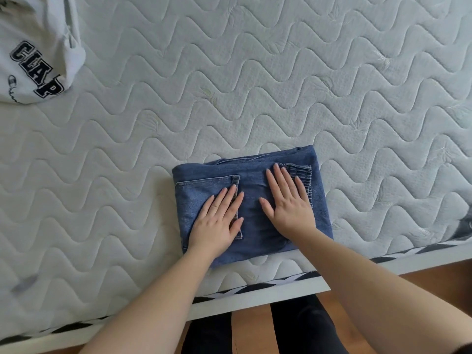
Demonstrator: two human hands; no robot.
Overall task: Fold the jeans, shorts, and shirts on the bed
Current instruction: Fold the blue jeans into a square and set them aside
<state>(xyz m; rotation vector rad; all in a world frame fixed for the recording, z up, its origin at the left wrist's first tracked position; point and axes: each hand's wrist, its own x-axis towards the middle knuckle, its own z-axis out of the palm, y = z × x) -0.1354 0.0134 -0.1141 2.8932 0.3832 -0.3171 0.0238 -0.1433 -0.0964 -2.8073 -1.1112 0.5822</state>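
The folded jeans [251, 203] lie near the bed's [281, 72] near edge. The left hand [217, 221] and right hand [288, 203] press flat, fingers straight, gripping nothing. Risk: releasing pressure may let stiff denim spring open, or slide off the edge.

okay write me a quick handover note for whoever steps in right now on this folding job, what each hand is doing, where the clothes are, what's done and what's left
Left hand: flat, fingers straight, pressing the folded jeans over the back pocket.
Right hand: flat as well, pressing the same bundle beside the waistband.
Jeans: folded into a compact rectangle near the front edge of the mattress.
White shirt with dark lettering: bunched at the far left corner, not folded.
Done: the jeans look folded, just being smoothed.
Left: fold the white shirt. No shorts or other shirts are in view, so check beyond the frame.
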